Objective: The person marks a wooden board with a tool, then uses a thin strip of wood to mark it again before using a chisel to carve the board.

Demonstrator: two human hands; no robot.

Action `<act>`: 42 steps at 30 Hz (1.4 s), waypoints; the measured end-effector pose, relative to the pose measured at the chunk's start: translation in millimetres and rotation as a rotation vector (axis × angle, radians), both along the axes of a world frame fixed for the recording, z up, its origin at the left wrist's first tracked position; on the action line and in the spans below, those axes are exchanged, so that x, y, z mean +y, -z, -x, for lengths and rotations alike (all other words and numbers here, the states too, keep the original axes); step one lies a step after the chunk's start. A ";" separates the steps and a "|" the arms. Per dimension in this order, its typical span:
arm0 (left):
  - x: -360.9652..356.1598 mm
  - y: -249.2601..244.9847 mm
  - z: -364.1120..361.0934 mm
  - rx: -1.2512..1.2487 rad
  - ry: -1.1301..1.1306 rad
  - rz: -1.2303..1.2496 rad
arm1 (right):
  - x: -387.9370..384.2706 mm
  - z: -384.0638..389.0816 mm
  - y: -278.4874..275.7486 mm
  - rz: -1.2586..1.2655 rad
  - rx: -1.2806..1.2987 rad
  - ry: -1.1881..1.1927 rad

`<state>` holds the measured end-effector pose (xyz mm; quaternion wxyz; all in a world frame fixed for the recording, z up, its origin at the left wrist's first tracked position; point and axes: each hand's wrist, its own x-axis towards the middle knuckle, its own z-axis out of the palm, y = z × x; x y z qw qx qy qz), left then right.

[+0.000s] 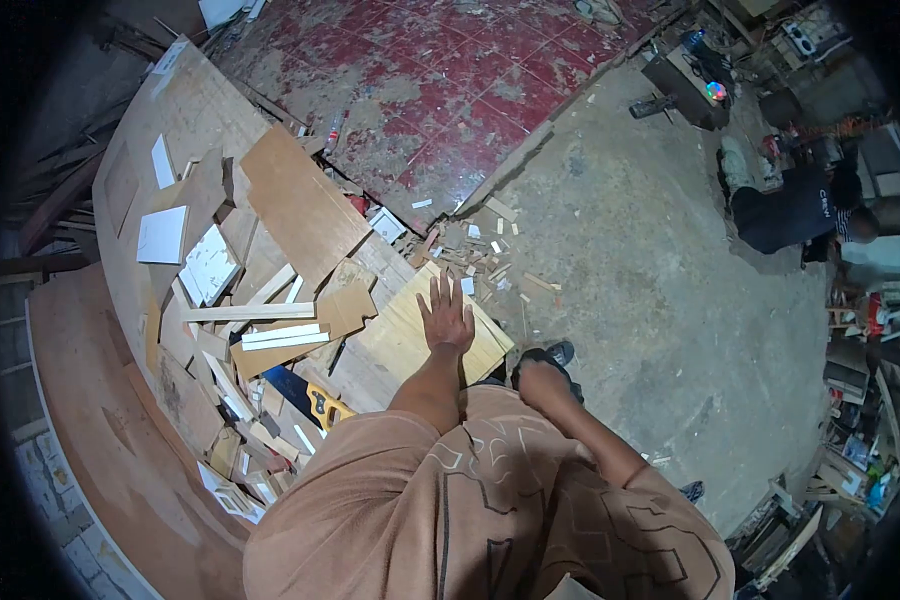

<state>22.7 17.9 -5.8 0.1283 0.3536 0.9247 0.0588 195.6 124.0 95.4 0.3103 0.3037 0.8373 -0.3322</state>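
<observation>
Left hand (445,322) nearer, palm down, fingers spread and gripping nothing, on pale board (398,332) reaching out both sides, long axis unclear; right hand (547,384) just off its right corner, grip unreadable.

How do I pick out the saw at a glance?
Find the big pale wooden sheet strewn with offcuts, then its part nearest the person's lap. Just left of the left forearm lies a handsaw with a dark blue blade. Its yellow-and-black handle sets it apart from the brown and white scraps.
</observation>
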 end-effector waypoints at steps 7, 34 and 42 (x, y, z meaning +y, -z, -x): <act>-1.4 -1.9 -0.6 0.026 0.000 -0.029 | -5.4 25.5 9.0 -0.065 0.094 -0.044; -1.7 -0.1 0.1 -0.009 -0.017 -0.058 | -5.8 25.5 -27.7 0.024 -0.063 0.008; -2.6 -1.9 -0.7 -0.001 -0.021 -0.059 | -14.1 54.4 52.5 -0.036 -0.014 0.023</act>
